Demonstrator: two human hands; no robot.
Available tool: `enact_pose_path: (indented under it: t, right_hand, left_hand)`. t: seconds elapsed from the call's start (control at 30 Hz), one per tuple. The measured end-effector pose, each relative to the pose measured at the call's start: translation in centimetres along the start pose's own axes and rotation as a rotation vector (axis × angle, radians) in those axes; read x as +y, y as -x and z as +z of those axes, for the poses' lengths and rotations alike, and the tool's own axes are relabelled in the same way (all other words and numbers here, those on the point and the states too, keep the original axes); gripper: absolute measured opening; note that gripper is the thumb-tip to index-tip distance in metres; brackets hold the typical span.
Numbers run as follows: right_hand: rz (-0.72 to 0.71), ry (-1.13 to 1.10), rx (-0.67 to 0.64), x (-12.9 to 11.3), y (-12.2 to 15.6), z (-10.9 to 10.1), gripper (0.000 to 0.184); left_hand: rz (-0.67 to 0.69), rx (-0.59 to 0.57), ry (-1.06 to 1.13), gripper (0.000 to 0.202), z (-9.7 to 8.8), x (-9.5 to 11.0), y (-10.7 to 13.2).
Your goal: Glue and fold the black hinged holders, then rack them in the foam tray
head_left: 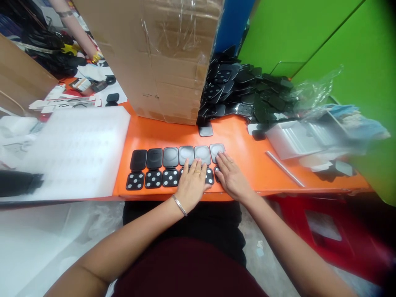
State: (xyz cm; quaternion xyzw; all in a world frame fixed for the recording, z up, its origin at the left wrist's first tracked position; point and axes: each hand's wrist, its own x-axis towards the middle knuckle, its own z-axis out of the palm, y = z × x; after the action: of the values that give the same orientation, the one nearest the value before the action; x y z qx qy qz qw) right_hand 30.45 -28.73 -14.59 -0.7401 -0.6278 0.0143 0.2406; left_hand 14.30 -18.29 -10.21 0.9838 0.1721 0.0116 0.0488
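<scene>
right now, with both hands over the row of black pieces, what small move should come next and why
Probably lift the left hand slightly: it partly covers the dotted panels of the fourth and fifth pieces from the left, so their dots can't all be checked, while the three leftmost pieces show theirs fully.

Black square hinged plates (pixel 170 156) look like smooth, softly shiny plastic; the orange tabletop (pixel 244 156) is glossy. At twelve o'clock, a matt brown cardboard box (pixel 167 66); nine, a matt white foam slab (pixel 80 148); three, a smooth silvery metal-looking rod (pixel 285 169).
</scene>
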Motion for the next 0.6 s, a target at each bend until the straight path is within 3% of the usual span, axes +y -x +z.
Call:
enact_pose_path:
  t: [0.27,0.4,0.6]
  right_hand:
    - [0.016,-0.022,-0.043,-0.2,-0.1,-0.3,0.054]
    - [0.019,-0.107,-0.101,0.4,-0.1,-1.2,0.053]
    - [-0.044,-0.407,-0.363,2.4,-0.7,-4.5,0.070]
  left_hand:
    - [-0.022,-0.035,-0.039,0.048,-0.3,0.6,-1.0]
    - [-0.025,-0.055,-0.033,0.054,-0.5,0.7,-1.1]
    - [0.040,-0.046,0.009,0.064,-0.5,-0.3,-0.6]
